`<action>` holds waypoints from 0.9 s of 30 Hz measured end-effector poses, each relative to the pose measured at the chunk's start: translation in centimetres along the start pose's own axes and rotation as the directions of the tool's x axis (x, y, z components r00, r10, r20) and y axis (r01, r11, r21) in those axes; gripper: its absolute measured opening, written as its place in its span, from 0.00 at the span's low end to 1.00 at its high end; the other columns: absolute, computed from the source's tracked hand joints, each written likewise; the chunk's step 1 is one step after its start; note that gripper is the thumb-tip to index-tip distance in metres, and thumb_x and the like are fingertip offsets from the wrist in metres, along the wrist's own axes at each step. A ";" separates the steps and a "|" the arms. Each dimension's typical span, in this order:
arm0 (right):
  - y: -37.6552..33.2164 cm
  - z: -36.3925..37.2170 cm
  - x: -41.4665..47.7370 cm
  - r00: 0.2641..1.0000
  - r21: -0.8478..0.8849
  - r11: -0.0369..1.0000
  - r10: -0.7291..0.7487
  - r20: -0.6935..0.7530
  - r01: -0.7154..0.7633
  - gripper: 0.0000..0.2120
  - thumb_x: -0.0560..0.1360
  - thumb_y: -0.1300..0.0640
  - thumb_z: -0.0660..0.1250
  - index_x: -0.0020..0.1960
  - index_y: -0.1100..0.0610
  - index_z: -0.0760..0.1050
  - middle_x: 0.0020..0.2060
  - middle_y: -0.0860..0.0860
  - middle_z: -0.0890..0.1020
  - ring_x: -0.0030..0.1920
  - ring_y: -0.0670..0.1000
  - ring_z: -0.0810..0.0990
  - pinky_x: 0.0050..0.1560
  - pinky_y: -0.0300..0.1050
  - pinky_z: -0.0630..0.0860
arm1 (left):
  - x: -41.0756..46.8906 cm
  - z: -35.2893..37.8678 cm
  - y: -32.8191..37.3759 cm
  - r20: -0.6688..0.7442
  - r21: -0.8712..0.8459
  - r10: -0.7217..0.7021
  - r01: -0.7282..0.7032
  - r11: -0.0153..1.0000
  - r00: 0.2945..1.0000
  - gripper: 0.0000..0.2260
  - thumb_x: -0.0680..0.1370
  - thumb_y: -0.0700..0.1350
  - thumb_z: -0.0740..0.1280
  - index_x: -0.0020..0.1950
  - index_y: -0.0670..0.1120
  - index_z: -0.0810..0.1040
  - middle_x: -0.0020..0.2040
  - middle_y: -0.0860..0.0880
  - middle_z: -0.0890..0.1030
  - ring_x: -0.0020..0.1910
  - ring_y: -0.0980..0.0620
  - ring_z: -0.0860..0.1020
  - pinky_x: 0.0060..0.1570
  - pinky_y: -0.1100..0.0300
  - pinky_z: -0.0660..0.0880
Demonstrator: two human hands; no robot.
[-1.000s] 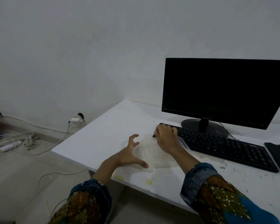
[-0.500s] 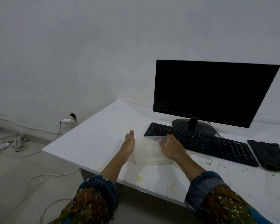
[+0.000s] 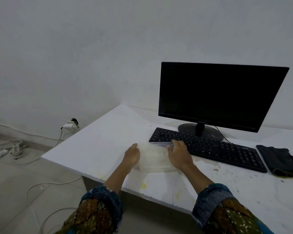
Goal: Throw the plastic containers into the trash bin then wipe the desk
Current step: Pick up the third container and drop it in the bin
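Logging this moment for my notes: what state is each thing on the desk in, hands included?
Container: on desk, pressed between both hands.
Left hand: against its left side.
Right hand: against its right side.
Monitor: screen dark.
Keyboard: flat, untouched.
Cloth: crumpled, lying unused.
Desk: stained, not wiped.

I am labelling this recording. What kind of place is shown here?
Probably a plain home or small office workstation: a black flat monitor and black keyboard on a stained white desk, and white cables on the tiled floor.
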State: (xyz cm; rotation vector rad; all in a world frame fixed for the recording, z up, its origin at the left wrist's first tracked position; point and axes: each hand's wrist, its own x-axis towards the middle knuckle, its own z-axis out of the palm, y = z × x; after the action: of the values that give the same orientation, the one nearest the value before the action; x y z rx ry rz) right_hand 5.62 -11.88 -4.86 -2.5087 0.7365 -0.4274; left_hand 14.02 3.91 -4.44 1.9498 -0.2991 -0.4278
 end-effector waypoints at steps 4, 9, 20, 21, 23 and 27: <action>0.3 0.0 0.4 0.995 0.181 0.983 0.054 -0.080 -0.039 0.18 0.81 0.62 0.52 0.71 0.59 0.63 0.69 0.55 0.67 0.67 0.55 0.68 0.63 0.50 0.69 | -0.1 -0.1 -0.1 -0.017 -0.020 0.042 -0.043 0.999 0.999 0.19 0.83 0.43 0.50 0.73 0.46 0.63 0.73 0.45 0.66 0.70 0.45 0.66 0.67 0.54 0.62; 0.3 -0.2 0.3 0.975 0.351 0.936 0.107 -0.192 -0.034 0.21 0.78 0.70 0.51 0.68 0.60 0.67 0.66 0.56 0.72 0.65 0.54 0.71 0.64 0.48 0.69 | -0.5 -0.4 0.6 -0.059 -0.070 0.143 -0.147 0.987 0.988 0.18 0.83 0.45 0.52 0.73 0.49 0.64 0.75 0.49 0.63 0.72 0.48 0.63 0.67 0.58 0.61; -0.2 -0.1 -0.1 0.988 0.214 0.976 0.057 -0.141 -0.026 0.26 0.73 0.75 0.51 0.69 0.62 0.67 0.67 0.56 0.69 0.66 0.55 0.69 0.65 0.48 0.69 | -1.7 -0.4 0.2 -0.156 0.046 0.184 -0.179 0.983 0.970 0.17 0.82 0.41 0.53 0.71 0.45 0.67 0.66 0.43 0.73 0.49 0.51 0.74 0.48 0.63 0.69; -0.3 -0.1 -0.2 0.990 0.183 0.983 0.057 -0.128 -0.033 0.27 0.73 0.75 0.51 0.69 0.62 0.67 0.68 0.56 0.69 0.66 0.56 0.69 0.64 0.49 0.69 | -1.7 -0.4 0.0 -0.149 0.056 0.175 -0.168 0.984 0.973 0.17 0.82 0.41 0.53 0.70 0.45 0.68 0.65 0.42 0.74 0.43 0.54 0.73 0.43 0.64 0.69; -0.2 0.0 -0.4 0.993 0.115 0.992 0.054 -0.108 -0.041 0.27 0.73 0.75 0.51 0.70 0.62 0.66 0.68 0.56 0.68 0.66 0.56 0.68 0.63 0.49 0.70 | -1.8 -0.4 -0.5 -0.128 0.082 0.156 -0.146 0.986 0.979 0.17 0.82 0.40 0.53 0.71 0.44 0.67 0.64 0.42 0.74 0.41 0.56 0.73 0.40 0.65 0.69; -0.2 0.0 -0.6 0.995 0.011 0.999 0.036 -0.092 -0.035 0.25 0.73 0.74 0.52 0.69 0.62 0.66 0.66 0.56 0.69 0.66 0.55 0.67 0.60 0.48 0.71 | -1.5 -0.4 -0.9 -0.056 0.165 0.125 -0.115 0.980 0.991 0.19 0.82 0.43 0.52 0.73 0.44 0.63 0.69 0.41 0.70 0.64 0.44 0.72 0.61 0.55 0.69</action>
State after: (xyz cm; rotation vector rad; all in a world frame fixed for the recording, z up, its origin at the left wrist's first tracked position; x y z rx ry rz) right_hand 5.20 -11.35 -4.85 -2.4771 0.8108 -0.5356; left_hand 12.86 5.23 -4.89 2.0864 -0.4174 -0.2659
